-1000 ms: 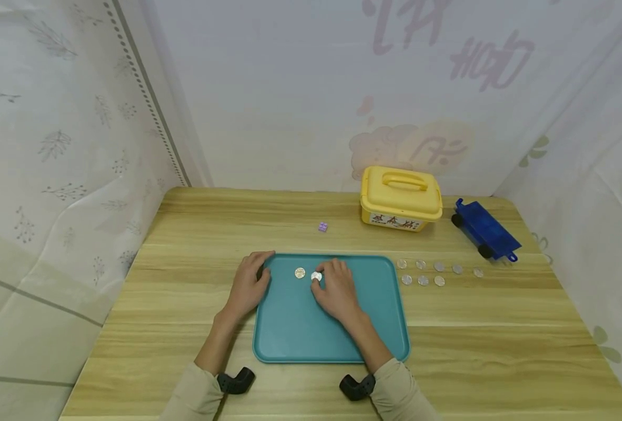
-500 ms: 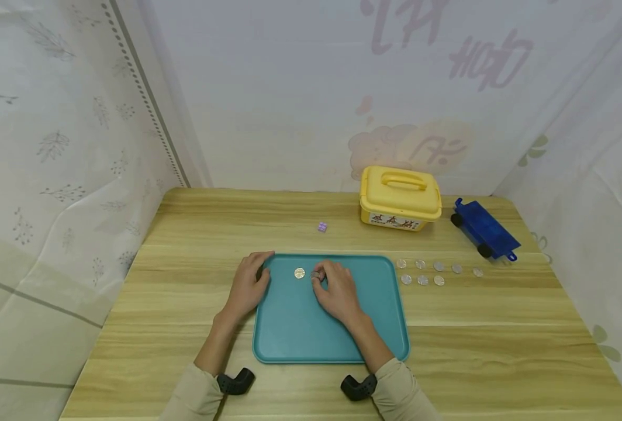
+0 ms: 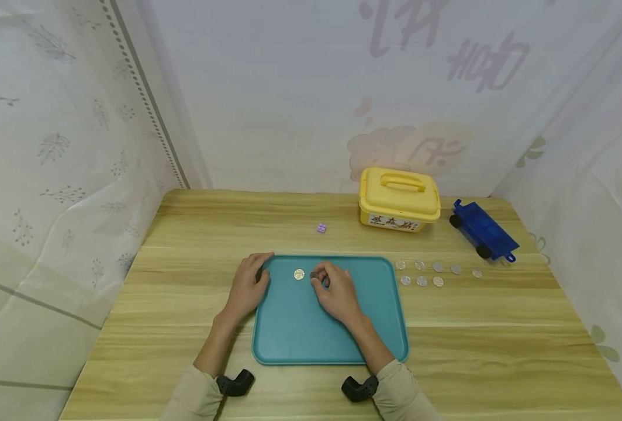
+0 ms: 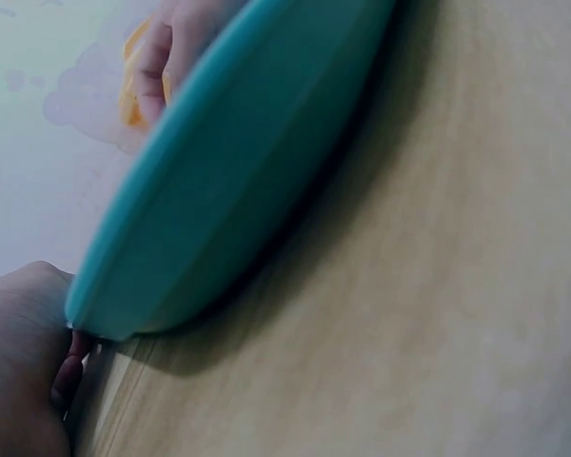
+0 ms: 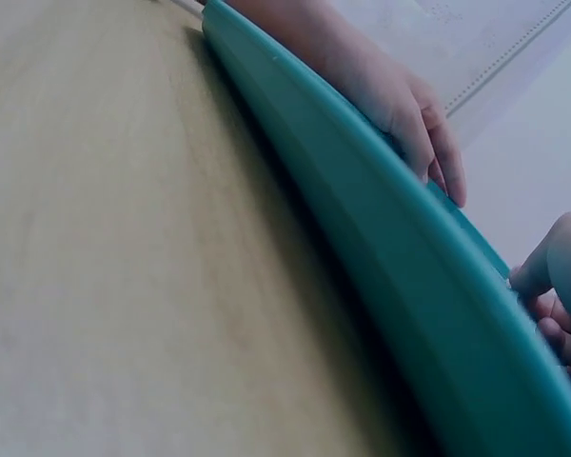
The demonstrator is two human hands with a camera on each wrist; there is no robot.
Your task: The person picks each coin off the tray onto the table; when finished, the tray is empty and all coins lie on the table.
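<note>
My right hand (image 3: 337, 292) is over the upper middle of a teal tray (image 3: 300, 336). Between its thumb and fingertips it pinches a coin (image 3: 313, 275), seen tilted and partly hidden by the fingers. Just left of it, a gold-toned coin (image 3: 299, 274) lies flat on the tray. My left hand (image 3: 246, 286) rests at the tray's upper left corner, its fingers relaxed along the rim. In the left wrist view, the left hand (image 4: 24, 352) touches the tray's corner. The right wrist view has the right hand (image 5: 560, 286) partly behind the tray's rim.
Several silver coins (image 3: 421, 281) lie in two rows right of the tray. Behind stands a yellow lidded box (image 3: 399, 199), with a blue toy trailer (image 3: 484, 230) to its right. A small purple toy brick (image 3: 321, 228) sits beyond the tray.
The coin in my right hand was flat and face-up one second ago; now it is tilted between the fingertips. The left hand keeps its place at the tray's corner.
</note>
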